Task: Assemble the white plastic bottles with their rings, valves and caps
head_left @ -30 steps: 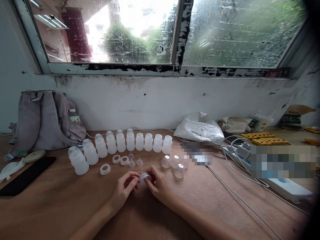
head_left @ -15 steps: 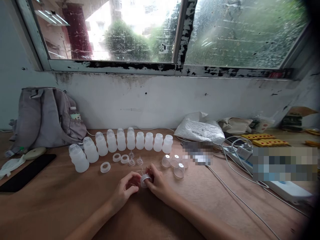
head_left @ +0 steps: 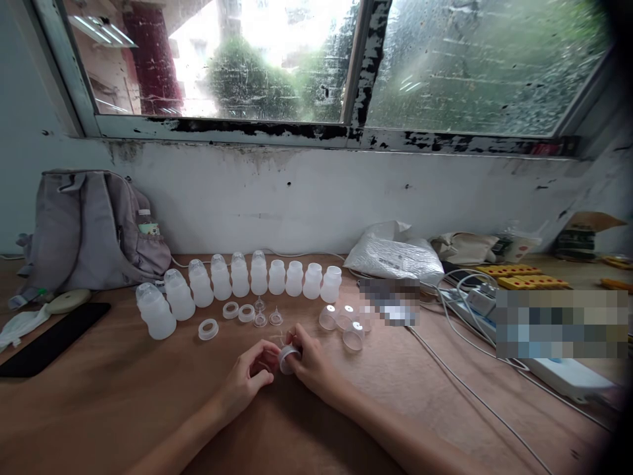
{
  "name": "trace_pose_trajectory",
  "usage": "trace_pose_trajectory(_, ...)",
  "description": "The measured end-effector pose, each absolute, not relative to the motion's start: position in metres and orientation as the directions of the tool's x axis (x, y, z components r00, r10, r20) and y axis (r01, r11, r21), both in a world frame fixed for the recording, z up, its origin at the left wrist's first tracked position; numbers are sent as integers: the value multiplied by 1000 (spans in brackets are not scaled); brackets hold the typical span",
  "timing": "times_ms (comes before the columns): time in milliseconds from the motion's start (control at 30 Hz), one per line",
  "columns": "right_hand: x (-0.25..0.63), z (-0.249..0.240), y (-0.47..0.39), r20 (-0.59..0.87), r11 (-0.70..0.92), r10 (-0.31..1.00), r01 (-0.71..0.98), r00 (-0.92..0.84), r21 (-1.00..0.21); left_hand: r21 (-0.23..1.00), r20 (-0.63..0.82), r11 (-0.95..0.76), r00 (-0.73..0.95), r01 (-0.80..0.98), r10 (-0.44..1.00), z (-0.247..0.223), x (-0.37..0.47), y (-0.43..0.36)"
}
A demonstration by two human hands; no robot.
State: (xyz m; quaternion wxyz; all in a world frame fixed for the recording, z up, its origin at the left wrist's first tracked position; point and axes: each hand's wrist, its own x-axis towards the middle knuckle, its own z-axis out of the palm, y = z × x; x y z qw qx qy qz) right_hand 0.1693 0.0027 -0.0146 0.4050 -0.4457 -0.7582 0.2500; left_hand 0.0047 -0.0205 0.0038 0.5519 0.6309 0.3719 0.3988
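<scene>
My right hand (head_left: 310,361) pinches a white bottle collar ring (head_left: 287,360), its fingers inside and around the rim. A clear teat (head_left: 281,339) shows faintly at the ring's far side. Close on the left, my left hand (head_left: 252,371) is half curled, thumb apart from the fingers, fingertips by the ring; whether they touch it is hard to see. Beyond my hands lie loose collar rings (head_left: 208,328) and 3 clear teats (head_left: 275,316). Several clear dome caps (head_left: 353,336) sit to the right.
A curved row of frosted baby bottles (head_left: 219,278) stands behind, the left ones capped, the right ones (head_left: 312,282) uncapped. A grey backpack (head_left: 93,231) and black mat (head_left: 54,343) are at left. Right are a silver pouch (head_left: 395,257), cables (head_left: 459,389) and a power strip (head_left: 568,379).
The ring has tilted slightly in my right hand. Both hands stay in nearly the same place, and the rest of the table looks the same.
</scene>
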Motion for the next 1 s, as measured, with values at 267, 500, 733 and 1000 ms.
trace_pose_trajectory(267, 171, -7, 4, 430, 493, 870, 382, -243, -782, 992, 117, -127, 377, 3, 919, 8, 7, -22)
trace_pose_trajectory(500, 171, 0, 0, 444, 532, 845, 383, -298, -755, 995, 101, -96, 259, -30, 961, -7, 8, -13)
trace_pose_trajectory(733, 170, -7, -2, 431, 554, 831, 445, -353, -704, 984, 147, -165, 224, 61, 963, -5, 5, -12)
trace_pose_trajectory(1000, 158, -4, 39, 473, 550, 828, 594, -301, -586, 981, 109, -131, -155, -142, 982, -4, -16, 8)
